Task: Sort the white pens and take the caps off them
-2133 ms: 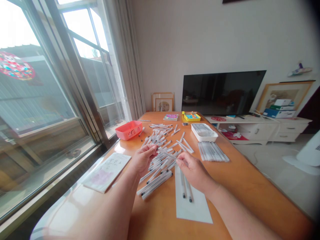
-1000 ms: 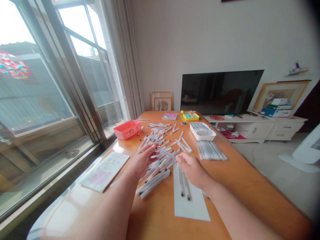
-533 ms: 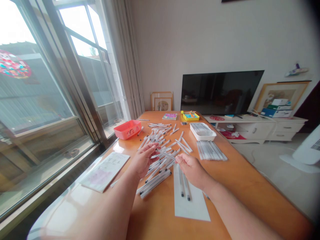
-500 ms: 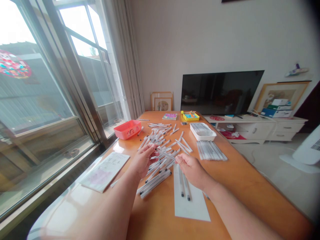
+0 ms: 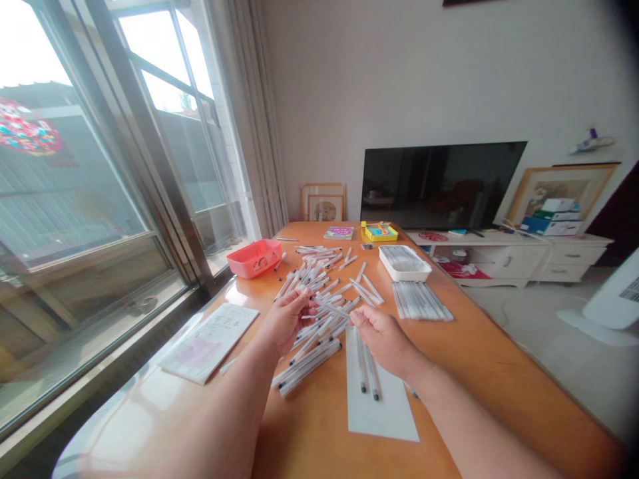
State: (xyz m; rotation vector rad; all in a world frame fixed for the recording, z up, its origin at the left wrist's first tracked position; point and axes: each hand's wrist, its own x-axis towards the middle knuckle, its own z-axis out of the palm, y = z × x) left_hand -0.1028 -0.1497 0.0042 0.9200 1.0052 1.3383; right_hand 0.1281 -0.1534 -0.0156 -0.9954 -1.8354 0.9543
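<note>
Both of my hands meet over a loose pile of white pens (image 5: 319,283) on an orange wooden table (image 5: 479,372). My left hand (image 5: 287,319) pinches one end of a single white pen (image 5: 333,308), and my right hand (image 5: 384,339) pinches its other end. The pen slants between them just above the pile. Under my right hand lies a white sheet of paper (image 5: 379,412) with two pens (image 5: 368,372) resting on it.
A neat row of pens (image 5: 422,300) lies to the right, behind it a white tray (image 5: 404,263). A pink tray (image 5: 254,258) sits near the window, a printed sheet (image 5: 210,340) at the left. Small boxes, picture frames and a television stand beyond.
Both hands stay almost still on the one pen. My left fingers shift slightly at its end. The camera view drifts a little.
</note>
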